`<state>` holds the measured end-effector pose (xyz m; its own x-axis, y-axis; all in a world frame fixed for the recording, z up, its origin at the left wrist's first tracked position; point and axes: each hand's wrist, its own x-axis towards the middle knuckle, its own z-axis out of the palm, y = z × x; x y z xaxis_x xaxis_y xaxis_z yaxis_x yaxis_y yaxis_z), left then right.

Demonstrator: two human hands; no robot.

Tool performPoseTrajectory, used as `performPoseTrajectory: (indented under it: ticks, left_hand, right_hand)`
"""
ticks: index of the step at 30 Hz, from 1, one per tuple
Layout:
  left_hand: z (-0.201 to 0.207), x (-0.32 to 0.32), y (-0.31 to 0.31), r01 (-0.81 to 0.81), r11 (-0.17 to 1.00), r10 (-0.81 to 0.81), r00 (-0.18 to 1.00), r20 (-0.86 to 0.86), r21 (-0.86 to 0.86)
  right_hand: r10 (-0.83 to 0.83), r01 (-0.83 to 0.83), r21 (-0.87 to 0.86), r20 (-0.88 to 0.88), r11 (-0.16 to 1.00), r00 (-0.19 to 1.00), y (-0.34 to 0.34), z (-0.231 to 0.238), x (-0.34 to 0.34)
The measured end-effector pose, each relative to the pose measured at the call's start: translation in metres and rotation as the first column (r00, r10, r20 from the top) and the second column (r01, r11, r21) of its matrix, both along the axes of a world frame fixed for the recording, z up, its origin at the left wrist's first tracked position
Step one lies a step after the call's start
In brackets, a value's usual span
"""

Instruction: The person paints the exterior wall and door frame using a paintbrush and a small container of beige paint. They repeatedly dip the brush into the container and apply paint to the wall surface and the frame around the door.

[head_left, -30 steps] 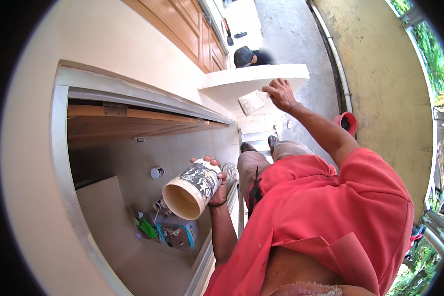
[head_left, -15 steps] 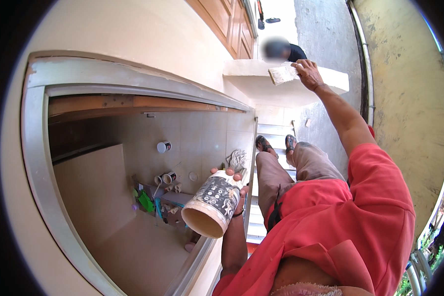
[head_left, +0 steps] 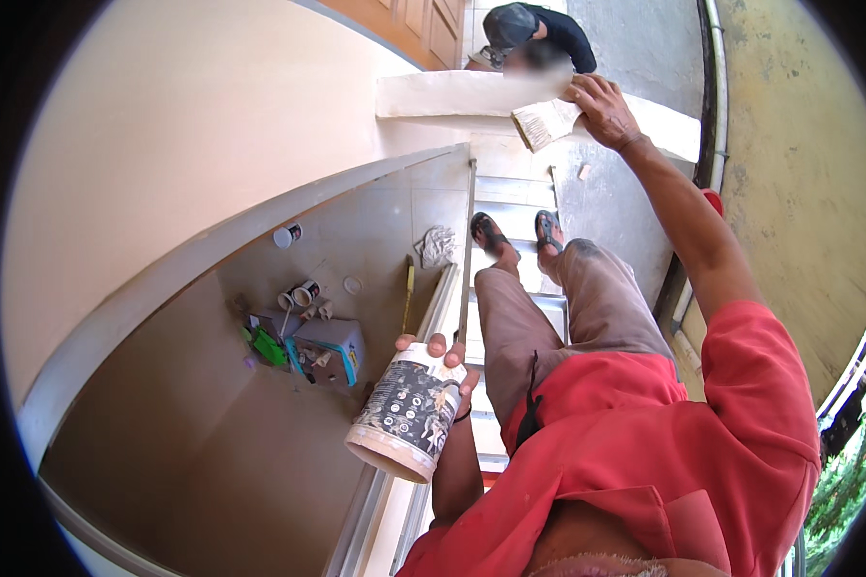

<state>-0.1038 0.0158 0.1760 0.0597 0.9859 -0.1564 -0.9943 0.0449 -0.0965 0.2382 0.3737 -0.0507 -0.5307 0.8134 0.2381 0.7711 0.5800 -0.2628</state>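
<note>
My left hand [head_left: 445, 350] is wrapped round a paint tub [head_left: 409, 409] with a dark printed label and a pale, stained rim. It is tilted, and what is inside is hidden. My right hand [head_left: 603, 113] reaches far forward, gripping a wide paintbrush [head_left: 546, 125] by its handle. The brush's pale bristles point left, in front of the white ledge [head_left: 443, 94] that juts from the wall. I cannot tell whether the bristles touch it.
Both feet stand on a ladder [head_left: 520, 188]. Left is a window frame [head_left: 212, 223], with tubs [head_left: 299, 294], a rag [head_left: 438, 246] and a grey box [head_left: 329, 348] below it. Beyond the ledge is another person [head_left: 560, 37] in dark clothes. A pipe [head_left: 721, 106] runs along the right wall.
The view has shifted, and more of the other person shows beyond the ledge. The tub has tipped so its opening shows less. The brush stays by the ledge, its bristles angled further down.
</note>
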Motion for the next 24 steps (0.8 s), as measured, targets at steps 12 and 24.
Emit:
performPoseTrajectory:
  ticks: [12, 24]
  left_hand:
    - [-0.014, -0.001, 0.038, 0.115, 0.990, -0.116, 0.993, 0.014, 0.087]
    - [-0.017, -0.041, 0.044, 0.361, 0.931, -0.359, 0.932, -0.050, 0.046]
  right_hand:
    - [-0.027, 0.025, 0.024, 0.088, 0.999, 0.996, -0.036, 0.048, 0.005]
    - [-0.035, 0.027, 0.084, 0.096, 0.996, 0.995, -0.072, 0.079, 0.044]
